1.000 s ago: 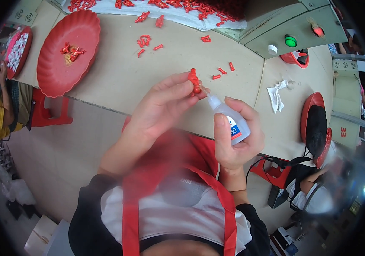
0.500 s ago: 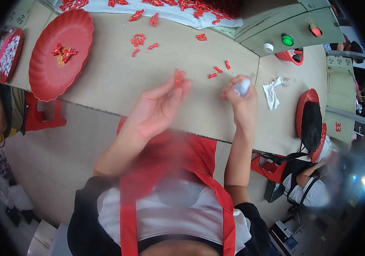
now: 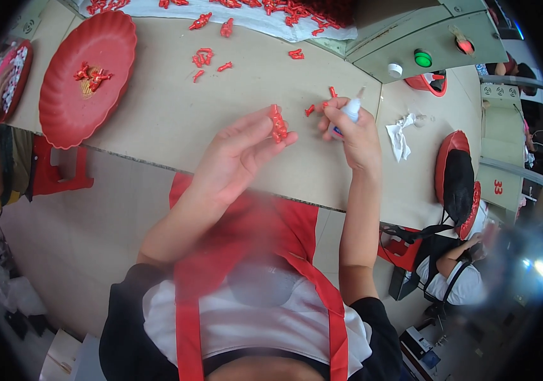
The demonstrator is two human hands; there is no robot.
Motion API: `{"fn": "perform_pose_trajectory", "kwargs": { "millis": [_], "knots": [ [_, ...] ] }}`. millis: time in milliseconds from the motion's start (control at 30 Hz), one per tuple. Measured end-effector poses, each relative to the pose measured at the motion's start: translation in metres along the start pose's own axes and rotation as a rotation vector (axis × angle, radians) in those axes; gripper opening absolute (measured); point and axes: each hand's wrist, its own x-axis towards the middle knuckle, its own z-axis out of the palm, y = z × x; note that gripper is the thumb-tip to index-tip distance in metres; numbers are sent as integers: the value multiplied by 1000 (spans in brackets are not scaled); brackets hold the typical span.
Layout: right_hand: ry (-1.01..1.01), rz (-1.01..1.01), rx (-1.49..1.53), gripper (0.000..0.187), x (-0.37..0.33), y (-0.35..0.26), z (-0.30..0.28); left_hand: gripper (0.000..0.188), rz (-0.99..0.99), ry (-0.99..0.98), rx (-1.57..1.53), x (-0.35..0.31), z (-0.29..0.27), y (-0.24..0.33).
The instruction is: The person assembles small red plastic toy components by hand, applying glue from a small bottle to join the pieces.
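My left hand [image 3: 236, 152] is closed on a red figurine piece [image 3: 278, 124], held upright between thumb and fingers just above the table. In my right hand [image 3: 360, 136] is a small white glue bottle [image 3: 347, 115], its thin nozzle pointing up and away. A small red part [image 3: 325, 104] shows at the right fingertips; whether they pinch it or only touch it, I cannot tell. Two more small red parts lie close by, one just beyond the fingers [image 3: 333, 91] and another to their left [image 3: 309, 110].
A scalloped red tray [image 3: 109, 101] with red pieces stands at the left. Several loose red parts [image 3: 205, 56] lie farther back, below a white cloth [image 3: 239, 14] covered with more. A green machine box [image 3: 436, 44] borders the right; a crumpled tissue [image 3: 399, 140] lies nearer.
My right hand has turned so the bottle's nozzle shows, and its fingers have moved left to the small red parts. My left hand has turned, bringing the figurine piece into fuller view.
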Motion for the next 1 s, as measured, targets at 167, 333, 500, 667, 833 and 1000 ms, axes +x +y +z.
{"fn": "perform_pose_trajectory", "kwargs": {
  "millis": [167,333,500,667,833,1000],
  "knots": [
    [-258,141,932,15,-24,-2,3,32,20,-51,58,2,4,-7],
    [-263,32,857,15,-43,-11,13,31,49,-62,105,0,7,-8],
    [-145,-75,592,14,-60,-30,19,29,114,-5,167,-5,12,-8],
    [36,-301,276,11,-68,-34,25,27,148,-15,222,-4,11,-12],
    [112,-449,184,13,-67,-31,30,25,182,-38,277,-4,11,-12],
    [174,-545,60,14,-67,-31,33,25,230,-45,362,-5,11,-13]
  ]
}}
